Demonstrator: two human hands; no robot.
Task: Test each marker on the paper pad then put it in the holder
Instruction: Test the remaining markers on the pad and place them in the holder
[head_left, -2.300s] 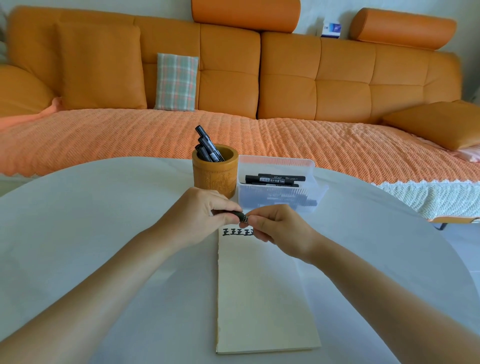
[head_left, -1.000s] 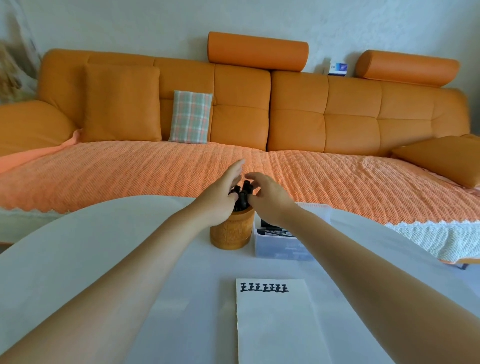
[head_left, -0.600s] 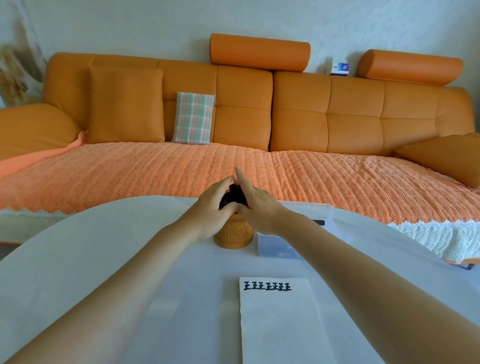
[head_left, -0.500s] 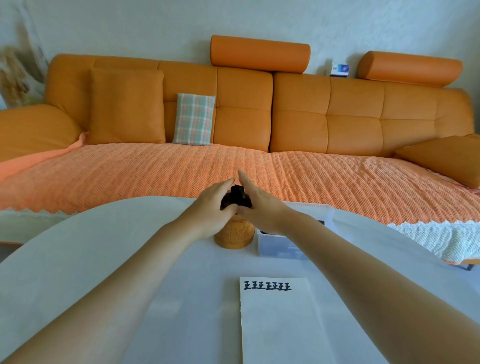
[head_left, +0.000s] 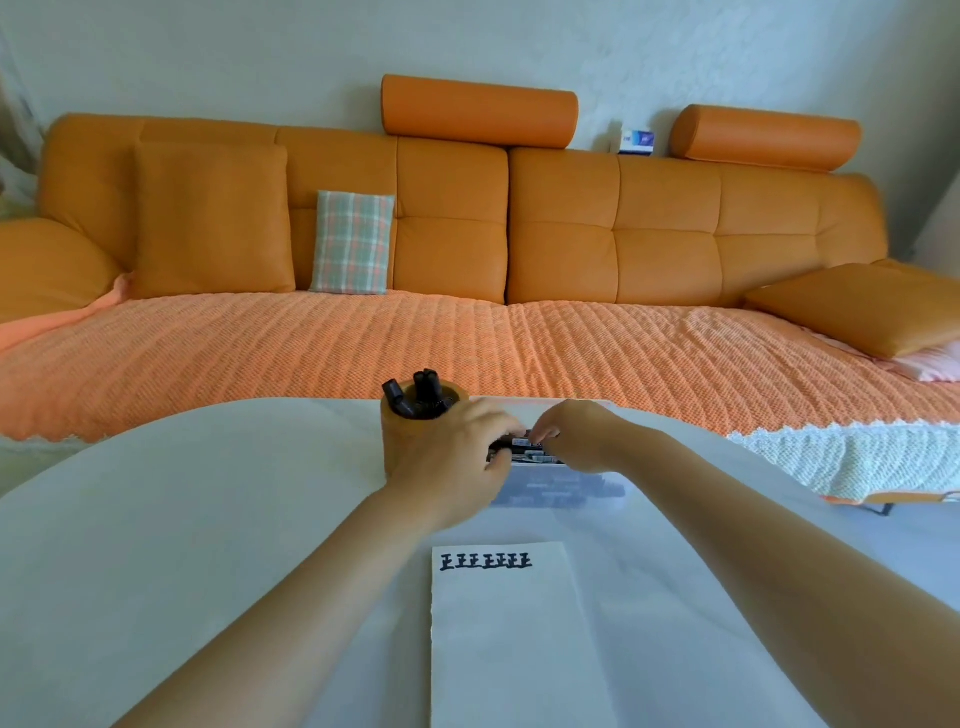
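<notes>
While left hand (head_left: 451, 462) and right hand (head_left: 579, 435) sit over markers (head_left: 525, 444), fingers (head_left: 497, 420) curled, hold unclear

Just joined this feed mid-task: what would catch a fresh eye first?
The orange sofa fills the background. In front, the left hand and right hand meet over a clear box of black markers beside the wooden holder. Nearest the camera lies the paper pad, a row of black test marks along its top edge.

A row of black handwritten characters (head_left: 486, 562), each like 王, crosses the top of the paper pad (head_left: 511, 649). Labels on the boxed markers (head_left: 527, 446) and a small blue box (head_left: 637, 141) are too blurred to read.
</notes>
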